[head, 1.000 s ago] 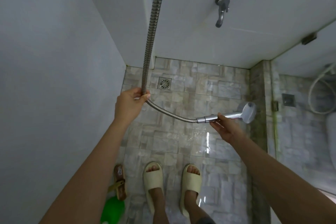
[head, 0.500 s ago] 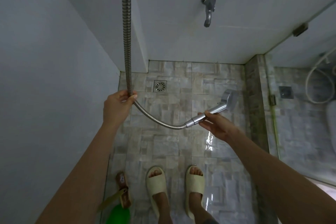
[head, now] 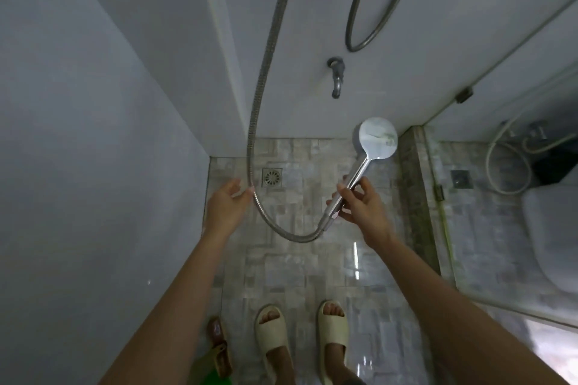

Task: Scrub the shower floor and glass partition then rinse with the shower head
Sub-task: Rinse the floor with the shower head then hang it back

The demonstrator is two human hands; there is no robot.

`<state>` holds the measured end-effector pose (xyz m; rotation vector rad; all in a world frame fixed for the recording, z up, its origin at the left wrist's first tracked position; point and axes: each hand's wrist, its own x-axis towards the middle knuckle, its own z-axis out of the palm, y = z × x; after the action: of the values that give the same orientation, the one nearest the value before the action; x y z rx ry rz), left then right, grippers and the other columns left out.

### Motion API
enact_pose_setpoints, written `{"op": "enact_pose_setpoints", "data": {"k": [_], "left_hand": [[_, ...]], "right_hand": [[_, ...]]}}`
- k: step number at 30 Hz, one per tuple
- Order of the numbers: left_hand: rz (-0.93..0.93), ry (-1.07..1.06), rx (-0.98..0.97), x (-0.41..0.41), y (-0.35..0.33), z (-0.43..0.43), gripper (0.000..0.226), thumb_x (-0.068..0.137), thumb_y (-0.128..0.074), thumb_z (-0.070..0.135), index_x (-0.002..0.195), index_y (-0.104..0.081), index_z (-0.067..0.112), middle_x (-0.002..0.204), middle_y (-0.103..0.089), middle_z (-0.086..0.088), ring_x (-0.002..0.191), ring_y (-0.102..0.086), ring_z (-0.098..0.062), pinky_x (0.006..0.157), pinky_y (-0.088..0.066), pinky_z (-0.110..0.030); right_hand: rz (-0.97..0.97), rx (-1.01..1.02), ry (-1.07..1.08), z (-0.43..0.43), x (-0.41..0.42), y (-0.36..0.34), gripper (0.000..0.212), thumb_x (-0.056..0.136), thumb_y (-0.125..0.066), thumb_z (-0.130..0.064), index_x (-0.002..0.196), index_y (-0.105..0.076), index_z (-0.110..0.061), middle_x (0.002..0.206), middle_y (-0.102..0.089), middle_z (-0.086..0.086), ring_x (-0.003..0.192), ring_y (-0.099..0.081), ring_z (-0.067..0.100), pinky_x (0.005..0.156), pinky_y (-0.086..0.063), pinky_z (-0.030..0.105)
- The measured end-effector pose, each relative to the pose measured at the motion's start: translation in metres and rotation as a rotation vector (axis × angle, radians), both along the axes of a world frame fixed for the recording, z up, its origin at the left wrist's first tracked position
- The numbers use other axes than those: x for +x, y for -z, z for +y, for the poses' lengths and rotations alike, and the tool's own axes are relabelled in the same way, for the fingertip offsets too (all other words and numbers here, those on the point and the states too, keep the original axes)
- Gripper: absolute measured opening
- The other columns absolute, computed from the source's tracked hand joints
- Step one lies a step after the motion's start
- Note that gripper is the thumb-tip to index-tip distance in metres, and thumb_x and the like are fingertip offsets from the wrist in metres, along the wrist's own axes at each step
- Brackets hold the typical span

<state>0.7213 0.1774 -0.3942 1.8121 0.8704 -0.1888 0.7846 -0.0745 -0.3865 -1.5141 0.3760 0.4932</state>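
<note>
The left hand point(head: 226, 206) is loose, fingers apart, its tips just touching the hose point(head: 250, 141) above the floor point(head: 297, 266). The right hand point(head: 362, 206) pinches the handle of the shower head point(head: 378, 137), which is raised with its back to the camera. The glass partition point(head: 488, 244) stands to the right. This looks like the rinse step. No spray shows, so next comes aiming the head at the floor or glass, likely with the tap point(head: 336, 76) opened.

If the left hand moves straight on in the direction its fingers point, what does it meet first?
The left hand would meet the metal hose, just ahead of its fingers; whether they touch is unclear.
</note>
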Motion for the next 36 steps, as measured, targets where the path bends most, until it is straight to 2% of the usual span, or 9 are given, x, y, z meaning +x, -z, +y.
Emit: {"op": "enact_pose_setpoints", "data": {"k": [5, 8, 12, 18, 23, 29, 32, 34, 36], "left_hand": [[-0.112, 0.020, -0.017, 0.027, -0.097, -0.020, 0.038, 0.098, -0.061, 0.018, 0.134, -0.060, 0.007, 0.129, -0.065, -0.010, 0.114, -0.061, -0.017, 0.085, -0.036, -0.012], [-0.205, 0.040, -0.037, 0.046, -0.153, -0.028, 0.031, 0.098, -0.062, 0.019, 0.128, -0.066, 0.011, 0.122, -0.069, -0.009, 0.107, -0.064, -0.014, 0.092, -0.045, -0.021], [-0.338, 0.057, -0.099, 0.085, -0.224, -0.042, 0.025, 0.098, -0.060, 0.018, 0.121, -0.069, 0.015, 0.114, -0.073, -0.006, 0.107, -0.069, -0.021, 0.102, -0.052, -0.038], [-0.539, 0.093, -0.181, 0.178, -0.321, -0.085, 0.016, 0.099, -0.059, 0.017, 0.111, -0.069, 0.017, 0.092, -0.072, 0.004, 0.088, -0.071, -0.015, 0.093, -0.055, -0.034], [-0.512, 0.040, -0.342, 0.269, -0.376, -0.128, 0.008, 0.098, -0.059, 0.026, 0.095, -0.065, 0.021, 0.097, -0.071, -0.003, 0.079, -0.069, -0.011, 0.069, -0.053, -0.024], [-0.305, -0.109, -0.544, 0.353, -0.372, -0.164, 0.022, 0.096, -0.060, 0.020, 0.075, -0.051, 0.018, 0.073, -0.059, -0.001, 0.059, -0.060, -0.014, 0.056, -0.042, -0.023], [-0.324, -0.174, -0.441, 0.369, -0.358, -0.172, 0.022, 0.092, -0.056, 0.008, 0.071, -0.055, 0.014, 0.067, -0.068, -0.003, 0.055, -0.067, -0.013, 0.061, -0.052, -0.026], [-0.324, -0.140, -0.099, 0.366, -0.343, -0.169, 0.014, 0.093, -0.055, 0.016, 0.084, -0.063, 0.009, 0.088, -0.075, -0.011, 0.075, -0.072, -0.027, 0.073, -0.057, -0.036], [-0.288, -0.050, 0.350, 0.357, -0.328, -0.161, 0.023, 0.101, -0.049, 0.024, 0.109, -0.059, 0.005, 0.102, -0.070, -0.015, 0.091, -0.069, -0.036, 0.071, -0.050, -0.036]], "right_hand": [[-0.139, -0.160, -0.005, 0.013, 0.001, -0.090, 0.026, 0.090, -0.065, -0.022, 0.106, -0.052, -0.007, 0.089, -0.071, 0.015, 0.085, -0.070, 0.032, 0.079, -0.055, 0.057], [-0.219, -0.219, 0.033, 0.013, 0.003, -0.145, 0.035, 0.079, -0.068, -0.037, 0.101, -0.054, -0.013, 0.089, -0.071, 0.009, 0.086, -0.070, 0.026, 0.079, -0.055, 0.057], [-0.343, -0.223, 0.062, 0.001, 0.025, -0.216, 0.026, 0.089, -0.065, -0.021, 0.101, -0.050, -0.003, 0.089, -0.067, 0.018, 0.087, -0.069, 0.029, 0.079, -0.053, 0.059], [-0.529, -0.302, 0.053, -0.035, 0.089, -0.314, 0.026, 0.089, -0.065, -0.022, 0.099, -0.052, -0.002, 0.086, -0.069, 0.015, 0.084, -0.070, 0.023, 0.080, -0.053, 0.057], [-0.585, -0.291, 0.046, -0.066, 0.151, -0.377, 0.019, 0.090, -0.064, -0.020, 0.103, -0.057, -0.007, 0.087, -0.072, 0.006, 0.082, -0.071, 0.017, 0.083, -0.054, 0.053], [-0.600, -0.241, -0.014, -0.093, 0.212, -0.411, 0.018, 0.090, -0.065, -0.020, 0.104, -0.058, -0.011, 0.085, -0.073, 0.007, 0.081, -0.071, 0.021, 0.082, -0.055, 0.053], [-0.593, -0.213, -0.039, -0.101, 0.238, -0.419, 0.019, 0.090, -0.065, -0.020, 0.105, -0.058, -0.011, 0.085, -0.072, 0.008, 0.079, -0.071, 0.026, 0.078, -0.055, 0.056], [-0.596, -0.204, -0.057, -0.101, 0.249, -0.421, 0.019, 0.090, -0.065, -0.020, 0.106, -0.058, -0.012, 0.085, -0.072, 0.008, 0.080, -0.070, 0.030, 0.076, -0.054, 0.058], [-0.603, -0.200, -0.074, -0.101, 0.256, -0.420, 0.020, 0.089, -0.066, -0.021, 0.106, -0.058, -0.013, 0.085, -0.072, 0.007, 0.082, -0.070, 0.032, 0.075, -0.054, 0.059]]}}
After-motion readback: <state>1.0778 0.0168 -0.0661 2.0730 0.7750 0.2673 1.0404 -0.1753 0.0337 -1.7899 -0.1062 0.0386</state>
